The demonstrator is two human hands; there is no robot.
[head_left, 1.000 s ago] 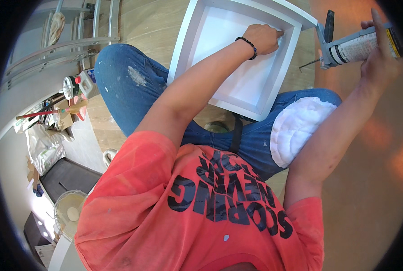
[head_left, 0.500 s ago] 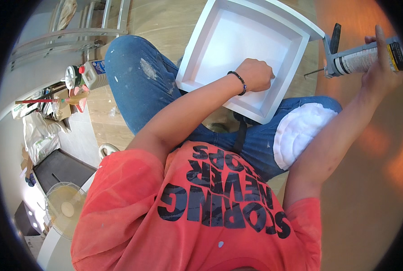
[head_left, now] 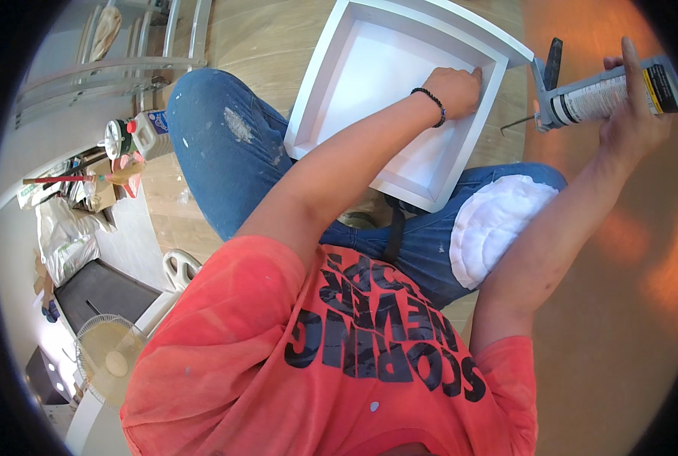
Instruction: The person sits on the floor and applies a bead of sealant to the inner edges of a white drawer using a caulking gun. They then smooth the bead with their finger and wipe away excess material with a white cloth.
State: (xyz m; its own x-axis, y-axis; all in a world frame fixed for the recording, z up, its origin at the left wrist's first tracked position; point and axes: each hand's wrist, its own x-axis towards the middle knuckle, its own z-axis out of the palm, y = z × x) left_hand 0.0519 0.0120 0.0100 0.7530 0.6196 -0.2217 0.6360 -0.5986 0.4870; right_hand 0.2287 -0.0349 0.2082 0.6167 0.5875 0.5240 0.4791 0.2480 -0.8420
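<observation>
One head-worn fisheye view, looking steeply down.
It sits close above the person's torso (head_left: pixel 339 357); the white tray (head_left: pixel 388 83) lies toward 12 o'clock, the caulk gun (head_left: pixel 605 91) toward 2, straight edges bowing at the rim.

Red printed shirt (head_left: pixel 354 357), paint-flecked jeans (head_left: pixel 225 144), beaded bracelet (head_left: pixel 432 102)

**Wooden floor and what rests on it**

A light wooden floor (head_left: pixel 270 34) is seen. A white shallow box frame (head_left: pixel 388 83) is set partly on it, against a knee. A plastic jug (head_left: pixel 147 131), bags (head_left: pixel 65 235) and a fan (head_left: pixel 111 361) are placed at the left.
</observation>
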